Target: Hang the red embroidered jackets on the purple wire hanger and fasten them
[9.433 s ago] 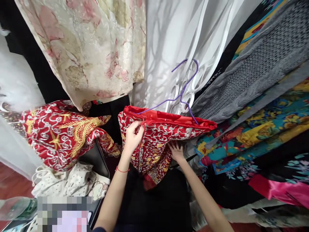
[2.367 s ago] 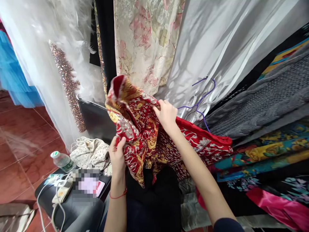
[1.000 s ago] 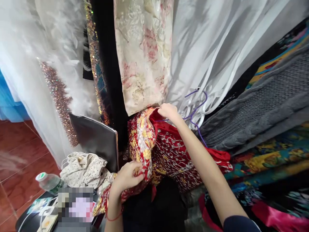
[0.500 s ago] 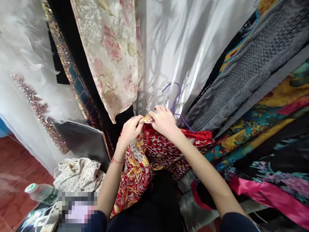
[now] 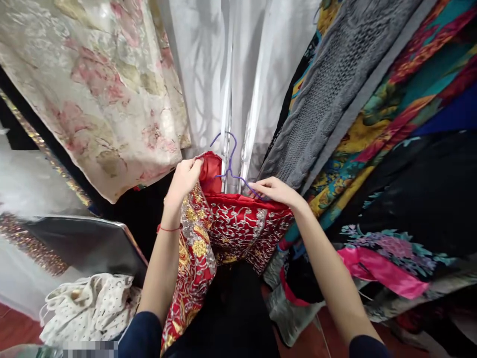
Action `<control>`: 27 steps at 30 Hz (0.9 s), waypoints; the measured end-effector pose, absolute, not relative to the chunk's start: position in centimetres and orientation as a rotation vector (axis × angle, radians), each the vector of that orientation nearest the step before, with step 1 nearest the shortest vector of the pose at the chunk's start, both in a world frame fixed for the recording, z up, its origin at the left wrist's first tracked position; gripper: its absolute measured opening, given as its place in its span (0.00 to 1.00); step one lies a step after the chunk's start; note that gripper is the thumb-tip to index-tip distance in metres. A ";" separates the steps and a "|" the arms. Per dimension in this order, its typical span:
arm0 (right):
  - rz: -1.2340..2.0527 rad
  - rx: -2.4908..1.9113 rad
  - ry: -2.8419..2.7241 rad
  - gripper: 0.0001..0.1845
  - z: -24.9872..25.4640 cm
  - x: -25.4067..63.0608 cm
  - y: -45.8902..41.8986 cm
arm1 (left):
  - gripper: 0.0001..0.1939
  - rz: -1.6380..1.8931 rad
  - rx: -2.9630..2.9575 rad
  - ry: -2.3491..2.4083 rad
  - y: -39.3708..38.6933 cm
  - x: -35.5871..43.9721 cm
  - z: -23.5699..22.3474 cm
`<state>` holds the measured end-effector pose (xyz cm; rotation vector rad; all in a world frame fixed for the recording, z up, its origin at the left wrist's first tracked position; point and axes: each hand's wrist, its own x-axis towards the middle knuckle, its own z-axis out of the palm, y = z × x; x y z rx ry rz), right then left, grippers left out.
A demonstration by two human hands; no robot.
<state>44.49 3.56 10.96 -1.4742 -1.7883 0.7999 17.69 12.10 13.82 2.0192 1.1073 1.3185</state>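
A red garment [image 5: 238, 221] with gold and silver embroidery hangs between my hands and spreads down over my lap. My left hand [image 5: 184, 181] is closed on its upper left edge, lifting it so the plain red lining shows. A thin purple clothes hanger [image 5: 230, 166] stands hook-up at the garment's opening. Its left arm lies in front of the red lining, and its right arm runs down to the garment's top edge. There my right hand [image 5: 274, 190] pinches the hanger's right arm against the cloth; the fingertips are partly hidden.
White sheer cloth with ribbons [image 5: 238, 74] hangs ahead. Floral cream fabric [image 5: 112, 109] is on the left; a grey cable knit [image 5: 324, 99] and patterned garments [image 5: 365, 134] crowd the right. A dark flat panel [image 5: 85, 243] and crumpled dotted white cloth [image 5: 89, 308] are lower left.
My hands have moved apart: the left lifted the garment's edge leftward and opened it, while the right shifted to the hanger's right arm. The view has turned right.
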 end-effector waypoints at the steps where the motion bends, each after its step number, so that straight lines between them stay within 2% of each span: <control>1: 0.835 -1.443 -1.745 0.31 10.6 44.1 3.8 | 0.18 1.196 2.014 1.146 12.5 17.5 13.6; 6: 1.198 -1.412 -1.553 0.35 9.6 41.7 4.4 | 0.19 0.593 1.861 0.977 13.0 15.6 12.6; 10: 1.439 -1.291 -1.552 0.25 10.2 41.6 4.7 | 0.18 0.419 1.722 0.825 12.3 15.5 13.1; 15: 1.561 -1.104 -1.517 0.20 9.7 41.3 5.9 | 0.14 0.518 1.732 0.678 11.9 17.8 13.8; 19: 1.523 -1.042 -1.549 0.33 9.2 40.7 5.8 | 0.11 0.694 1.905 0.661 11.5 19.3 13.7; 24: 1.368 -1.182 -1.842 0.25 10.2 40.7 4.5 | 0.14 0.828 2.127 0.697 10.7 19.3 13.3; 27: 1.105 -1.339 -1.936 0.23 11.0 41.7 3.6 | 0.17 0.891 2.296 0.726 10.0 18.8 13.3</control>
